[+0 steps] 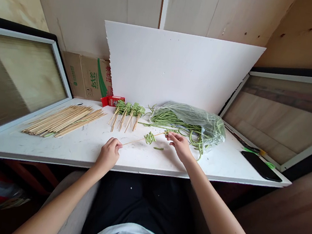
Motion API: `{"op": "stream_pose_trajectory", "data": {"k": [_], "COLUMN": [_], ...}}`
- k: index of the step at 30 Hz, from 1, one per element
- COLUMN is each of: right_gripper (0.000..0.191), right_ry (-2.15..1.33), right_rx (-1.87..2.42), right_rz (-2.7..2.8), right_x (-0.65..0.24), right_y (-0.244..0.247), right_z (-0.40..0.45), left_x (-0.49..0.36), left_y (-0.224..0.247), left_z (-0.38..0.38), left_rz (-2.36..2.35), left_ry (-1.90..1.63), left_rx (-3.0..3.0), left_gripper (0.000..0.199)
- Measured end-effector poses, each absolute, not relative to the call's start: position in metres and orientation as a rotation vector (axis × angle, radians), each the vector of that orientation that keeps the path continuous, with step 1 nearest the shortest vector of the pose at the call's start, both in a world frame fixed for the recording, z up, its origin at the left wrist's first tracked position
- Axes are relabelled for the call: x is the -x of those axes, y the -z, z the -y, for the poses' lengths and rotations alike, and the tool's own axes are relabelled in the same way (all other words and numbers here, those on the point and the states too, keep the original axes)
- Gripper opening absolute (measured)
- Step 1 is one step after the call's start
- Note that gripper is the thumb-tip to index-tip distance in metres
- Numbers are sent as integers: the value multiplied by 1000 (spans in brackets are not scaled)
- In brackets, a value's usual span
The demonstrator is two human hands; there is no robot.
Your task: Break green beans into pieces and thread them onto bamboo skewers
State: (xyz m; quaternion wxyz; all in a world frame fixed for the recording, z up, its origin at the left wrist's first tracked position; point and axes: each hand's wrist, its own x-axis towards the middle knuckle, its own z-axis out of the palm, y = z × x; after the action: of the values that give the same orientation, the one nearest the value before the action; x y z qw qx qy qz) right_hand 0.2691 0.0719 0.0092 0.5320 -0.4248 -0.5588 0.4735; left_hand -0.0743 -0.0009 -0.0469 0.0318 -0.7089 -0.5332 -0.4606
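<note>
My left hand (109,152) is closed in a pinch around one end of a thin bamboo skewer (133,142). Several short cut pieces of long green bean (150,138) sit side by side across the skewer. At its other end my right hand (179,144) is closed, thumb and fingers pinching a bit of green bean (167,131) against the skewer tip; the fingers partly hide it. A single cut bean piece (158,148) lies on the white tabletop (138,161) below the skewer.
Finished bean skewers (129,109) lie in bunches at the back, beside a red box (113,101). Bare skewers (62,119) are piled left. A plastic bag (199,117) of long beans (167,117) lies back right. A black phone (261,166) rests near the right edge. A white board (180,70) stands behind.
</note>
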Motion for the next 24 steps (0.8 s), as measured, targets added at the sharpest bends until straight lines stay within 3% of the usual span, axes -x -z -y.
{"op": "stream_pose_trajectory", "data": {"k": [24], "right_gripper": [47], "right_ry": [-1129], "right_rx": [1033], "right_rz": [1309], "right_x": [-265], "right_y": [-4], "right_z": [-71], "left_x": [74], "left_y": [46], "left_z": [1], "left_rz": [1661], "left_ry": [1405], "left_rx": [2198], "left_gripper": [22]}}
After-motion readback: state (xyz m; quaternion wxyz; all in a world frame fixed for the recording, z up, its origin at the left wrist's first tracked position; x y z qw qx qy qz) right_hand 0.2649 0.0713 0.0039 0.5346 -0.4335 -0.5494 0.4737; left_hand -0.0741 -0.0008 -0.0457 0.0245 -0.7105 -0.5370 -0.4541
